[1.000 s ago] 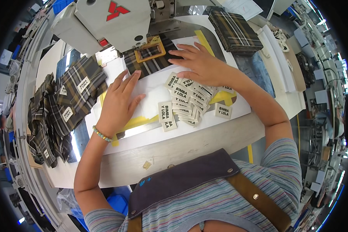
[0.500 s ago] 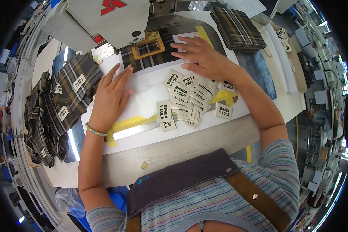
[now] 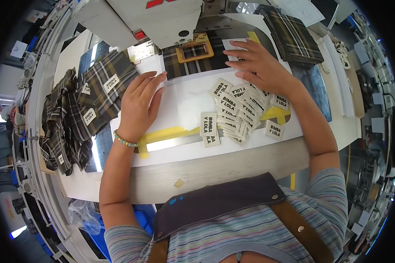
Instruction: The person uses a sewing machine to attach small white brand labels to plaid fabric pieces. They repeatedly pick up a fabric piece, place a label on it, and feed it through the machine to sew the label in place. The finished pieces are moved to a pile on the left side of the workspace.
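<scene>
My left hand rests palm down at the left side of the white template sheet, fingers slightly bent and apart at the edge of the plaid fabric under the machine. My right hand lies with fingers spread over a white piece right of that fabric. An orange clamp frame sits on the fabric, between and beyond my fingertips. Below my right hand lies a loose pile of white square printed labels, with several stray ones around it. Neither hand visibly grips anything.
The white sewing machine head stands over the work. Loose plaid pieces with labels heap at the left; stacked plaid pieces lie at the back right. A blue bin and plastic bag are below the table's front edge.
The whole view has shifted rightward in the picture. My left hand has drawn slightly left, away from the clamp frame. My right hand stays spread, with little movement.
</scene>
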Action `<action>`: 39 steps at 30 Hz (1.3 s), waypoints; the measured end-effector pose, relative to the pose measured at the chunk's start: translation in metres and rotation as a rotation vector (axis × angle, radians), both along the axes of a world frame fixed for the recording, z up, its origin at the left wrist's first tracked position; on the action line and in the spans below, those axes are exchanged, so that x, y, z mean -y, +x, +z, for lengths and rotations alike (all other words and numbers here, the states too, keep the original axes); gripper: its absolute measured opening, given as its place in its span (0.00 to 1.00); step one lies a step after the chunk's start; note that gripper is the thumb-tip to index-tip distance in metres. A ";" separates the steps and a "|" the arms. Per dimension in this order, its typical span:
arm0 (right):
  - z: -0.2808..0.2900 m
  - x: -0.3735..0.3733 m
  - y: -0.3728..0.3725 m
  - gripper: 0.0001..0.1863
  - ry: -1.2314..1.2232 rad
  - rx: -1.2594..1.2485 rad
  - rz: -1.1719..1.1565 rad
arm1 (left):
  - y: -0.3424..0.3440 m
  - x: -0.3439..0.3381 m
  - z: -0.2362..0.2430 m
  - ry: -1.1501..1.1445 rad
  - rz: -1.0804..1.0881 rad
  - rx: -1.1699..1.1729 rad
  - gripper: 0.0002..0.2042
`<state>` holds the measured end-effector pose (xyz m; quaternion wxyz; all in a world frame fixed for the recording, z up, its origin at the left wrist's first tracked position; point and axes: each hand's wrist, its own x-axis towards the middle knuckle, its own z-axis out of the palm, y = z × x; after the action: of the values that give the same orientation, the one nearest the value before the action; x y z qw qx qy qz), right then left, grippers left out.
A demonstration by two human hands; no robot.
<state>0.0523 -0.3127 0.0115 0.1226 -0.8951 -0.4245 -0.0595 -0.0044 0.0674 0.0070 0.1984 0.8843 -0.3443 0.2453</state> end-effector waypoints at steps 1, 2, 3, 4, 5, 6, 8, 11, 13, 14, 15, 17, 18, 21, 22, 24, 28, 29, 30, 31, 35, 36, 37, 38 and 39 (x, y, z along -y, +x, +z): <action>0.000 0.000 0.000 0.22 0.006 -0.014 0.010 | 0.000 0.001 0.000 0.012 -0.009 -0.019 0.23; -0.001 0.000 0.000 0.22 0.023 0.002 0.019 | 0.000 0.003 0.001 0.027 -0.010 -0.037 0.23; -0.005 0.000 0.001 0.22 0.041 0.018 0.028 | -0.001 0.005 0.004 0.042 -0.012 -0.055 0.24; -0.008 0.000 0.000 0.22 0.056 0.027 0.035 | -0.003 0.008 0.004 0.054 -0.016 -0.079 0.24; -0.007 0.000 0.000 0.22 0.040 0.008 0.027 | -0.005 0.009 0.003 0.058 -0.012 -0.132 0.25; -0.005 -0.001 0.001 0.22 0.023 -0.010 0.019 | -0.006 0.009 0.002 0.063 -0.009 -0.185 0.26; -0.001 0.000 0.000 0.22 0.005 -0.047 0.009 | -0.006 0.008 0.001 0.031 -0.027 -0.272 0.27; -0.001 0.003 0.000 0.23 0.015 -0.090 0.011 | -0.006 0.005 0.005 -0.079 -0.056 -0.400 0.28; -0.002 0.005 0.001 0.22 0.030 -0.101 0.012 | -0.006 0.007 0.008 -0.094 -0.015 -0.362 0.27; -0.004 0.005 0.001 0.22 0.042 -0.065 0.020 | -0.005 0.008 0.008 -0.102 0.006 -0.343 0.27; -0.008 0.004 0.001 0.22 0.054 -0.029 0.028 | -0.004 0.008 0.005 -0.086 -0.009 -0.314 0.27; -0.008 0.002 -0.001 0.21 0.066 -0.015 0.039 | -0.002 0.007 -0.002 -0.058 -0.036 -0.261 0.26; -0.003 0.003 0.000 0.21 0.068 -0.035 0.040 | -0.002 0.006 -0.001 -0.010 -0.027 -0.240 0.26; -0.002 0.006 0.002 0.21 0.071 -0.063 0.047 | -0.002 0.005 0.002 0.064 -0.019 -0.199 0.25; -0.004 0.007 0.002 0.21 0.070 -0.070 0.052 | -0.001 0.005 0.001 0.063 -0.023 -0.191 0.26; -0.006 0.007 0.002 0.20 0.069 -0.065 0.038 | 0.000 0.005 -0.003 0.061 -0.030 -0.176 0.26; -0.006 0.007 0.004 0.18 0.146 -0.029 0.038 | 0.001 0.004 -0.005 0.044 -0.019 -0.203 0.24; -0.003 0.004 0.005 0.17 0.192 0.012 0.036 | 0.000 0.004 -0.004 0.042 -0.017 -0.206 0.23; 0.000 0.001 0.004 0.16 0.238 0.053 0.034 | 0.000 0.004 -0.004 0.044 -0.024 -0.205 0.23; 0.009 -0.002 0.003 0.16 0.237 0.002 0.056 | 0.001 0.004 -0.004 0.046 -0.027 -0.201 0.23; 0.030 -0.028 -0.007 0.14 0.178 -0.152 0.122 | 0.001 0.003 -0.003 0.039 -0.032 -0.221 0.23; 0.031 -0.035 -0.007 0.14 0.145 -0.176 0.133 | 0.001 0.002 -0.002 0.038 -0.028 -0.241 0.23; 0.029 -0.041 -0.005 0.12 0.125 -0.231 0.127 | 0.000 0.001 -0.003 0.034 -0.025 -0.261 0.22; 0.025 -0.047 -0.003 0.09 0.105 -0.285 0.122 | 0.000 0.000 -0.002 0.030 -0.022 -0.280 0.22; 0.023 -0.050 -0.002 0.07 0.085 -0.340 0.115 | 0.000 0.000 -0.001 0.031 -0.030 -0.279 0.22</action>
<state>0.0502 -0.2625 0.0342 0.2333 -0.8605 -0.4454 0.0818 -0.0048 0.0670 0.0058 0.2343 0.9076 -0.3302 0.1114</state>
